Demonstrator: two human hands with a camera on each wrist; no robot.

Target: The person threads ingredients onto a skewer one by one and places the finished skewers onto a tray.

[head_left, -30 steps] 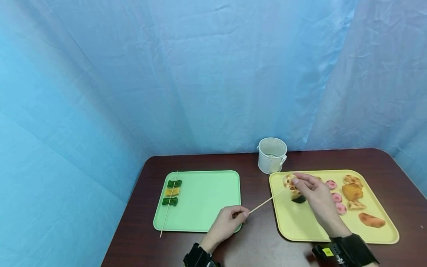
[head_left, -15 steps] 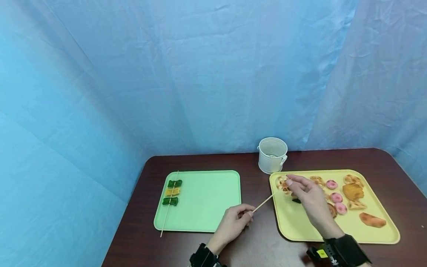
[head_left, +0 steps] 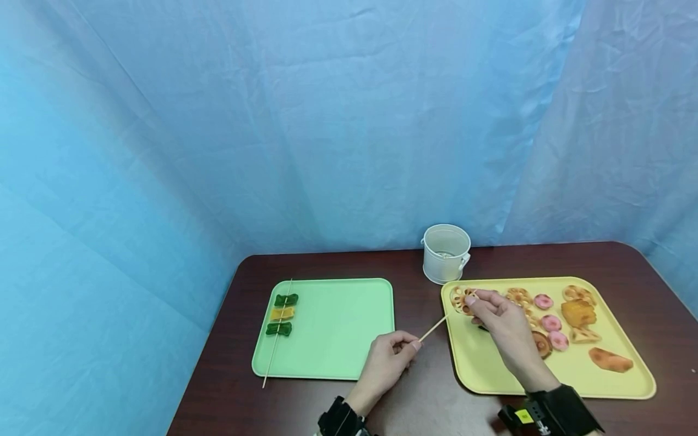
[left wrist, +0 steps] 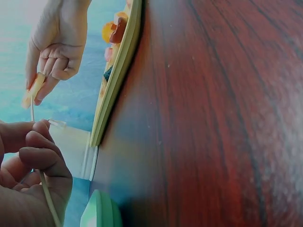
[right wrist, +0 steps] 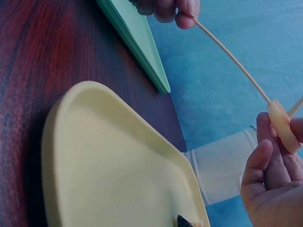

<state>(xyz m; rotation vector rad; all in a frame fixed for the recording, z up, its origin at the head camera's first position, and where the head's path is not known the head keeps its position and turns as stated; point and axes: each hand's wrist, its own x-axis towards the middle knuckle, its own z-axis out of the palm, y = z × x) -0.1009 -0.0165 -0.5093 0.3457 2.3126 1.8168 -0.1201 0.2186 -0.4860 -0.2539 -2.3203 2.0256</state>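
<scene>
My left hand [head_left: 388, 362] pinches a thin wooden skewer [head_left: 433, 328] between thumb and fingers, over the table between the two trays. With my right hand [head_left: 509, 336] I pinch a pale lotus root slice [head_left: 459, 300] with round holes, held above the yellow tray's left end. In the right wrist view the skewer runs into the slice [right wrist: 281, 126], and a length of stick shows beyond it. On the green tray [head_left: 343, 327] lies a loaded skewer with two green pieces [head_left: 279, 329] and a yellow piece [head_left: 282, 313] between them.
On the yellow tray [head_left: 501, 378] lie pink rings [head_left: 551, 323], a brown mushroom-like piece [head_left: 542, 345], more lotus slices [head_left: 518, 296], golden pieces [head_left: 578, 313] and a long brown piece [head_left: 610, 360]. A white bucket [head_left: 446, 254] stands behind, before a blue curtain [head_left: 349, 121].
My right hand has shifted left with the lotus root slice, while my left hand has moved slightly right and up with the skewer. The stick showing between the hands is shorter.
</scene>
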